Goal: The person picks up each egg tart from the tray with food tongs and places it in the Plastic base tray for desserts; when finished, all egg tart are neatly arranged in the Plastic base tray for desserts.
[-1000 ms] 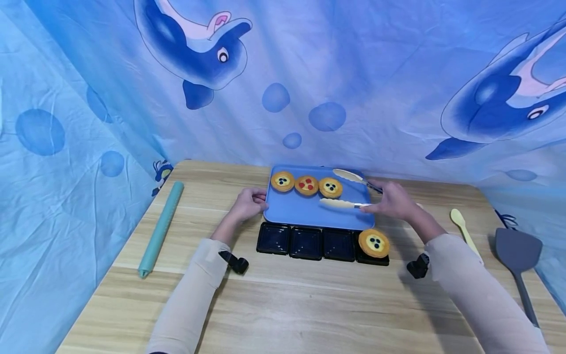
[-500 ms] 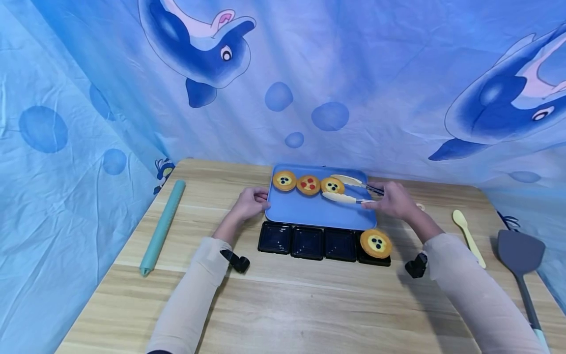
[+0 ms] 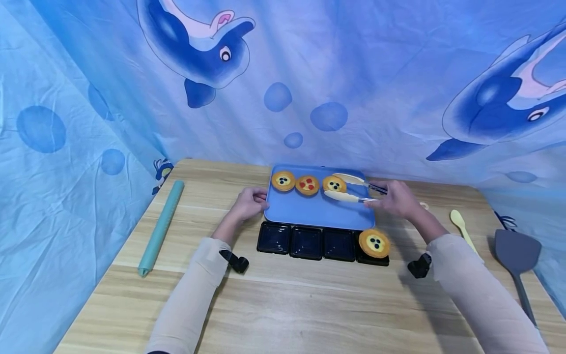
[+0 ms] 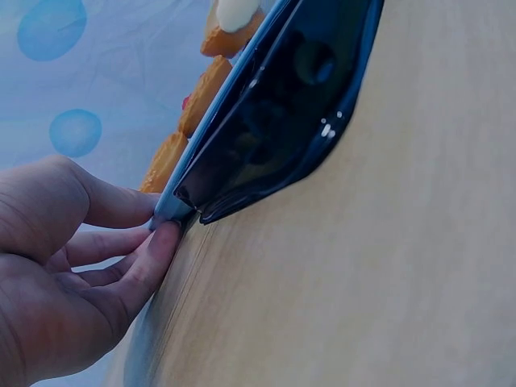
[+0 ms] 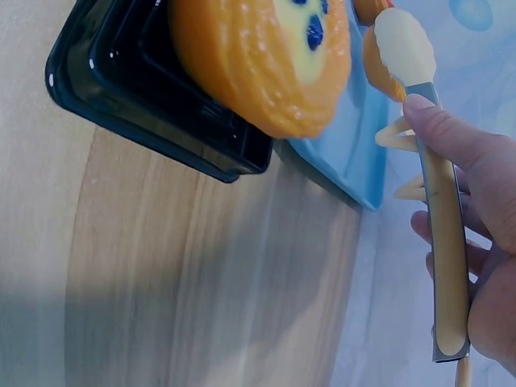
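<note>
My left hand [image 3: 249, 203] pinches the left edge of a blue tray [image 3: 305, 211], with thumb and fingers on either side of its rim [image 4: 169, 201]. Three egg tarts lie in a row on the tray: a blueberry one [image 3: 283, 181], a red-topped one [image 3: 307, 186] and another blueberry one [image 3: 334, 184] at the right. Around that right tart stand the spread tips of food tongs [image 3: 342, 196], which my right hand [image 3: 398, 199] grips by the arms [image 5: 443, 234]. Whether both tips touch the tart I cannot tell.
In front of the tray is a row of square black boxes [image 3: 306, 242]. The rightmost box [image 3: 373, 261] bears a blueberry tart [image 3: 374, 243]. A green rolling pin [image 3: 161, 228] lies left; a yellow spoon [image 3: 462, 226] and a grey spatula [image 3: 517, 250] lie right. A blue curtain [image 3: 309, 73] hangs behind.
My right hand has brought the tongs up from in front of the right tart to around it. That tart has shifted slightly right, away from the middle one. The left hand stays at the tray.
</note>
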The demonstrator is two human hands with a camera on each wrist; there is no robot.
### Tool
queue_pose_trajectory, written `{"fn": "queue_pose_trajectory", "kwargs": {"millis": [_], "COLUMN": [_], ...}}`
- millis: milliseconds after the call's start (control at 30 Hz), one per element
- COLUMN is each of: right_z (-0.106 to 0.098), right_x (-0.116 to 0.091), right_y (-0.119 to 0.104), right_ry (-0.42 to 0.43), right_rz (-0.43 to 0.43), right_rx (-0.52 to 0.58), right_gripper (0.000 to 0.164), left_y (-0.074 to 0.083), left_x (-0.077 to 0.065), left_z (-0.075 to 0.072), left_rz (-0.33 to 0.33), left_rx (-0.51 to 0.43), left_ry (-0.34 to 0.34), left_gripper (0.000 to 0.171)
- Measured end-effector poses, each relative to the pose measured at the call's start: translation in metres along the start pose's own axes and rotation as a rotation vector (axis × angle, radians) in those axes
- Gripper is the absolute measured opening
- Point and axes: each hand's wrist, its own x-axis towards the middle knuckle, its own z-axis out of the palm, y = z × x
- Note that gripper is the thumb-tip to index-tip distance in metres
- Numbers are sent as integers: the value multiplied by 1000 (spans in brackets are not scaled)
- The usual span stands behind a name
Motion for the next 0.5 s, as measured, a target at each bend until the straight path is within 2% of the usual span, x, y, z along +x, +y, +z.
{"fn": "queue_pose_trajectory", "kwargs": {"millis": [267, 500], "right_z": [-11, -22], "right_x": [-9, -29], "right_y": [-5, -11], "right_ry": [-17, -21], "right_rz": [2, -31], "right_rx": [-27, -21], "right_gripper": [73, 73], "left_y": [1, 2], "left_x": [-1, -1], "left_z": [0, 1], "left_rz": [16, 1], "left_rx": [28, 13], "left_ry": [3, 2], "left_gripper": [43, 44]}}
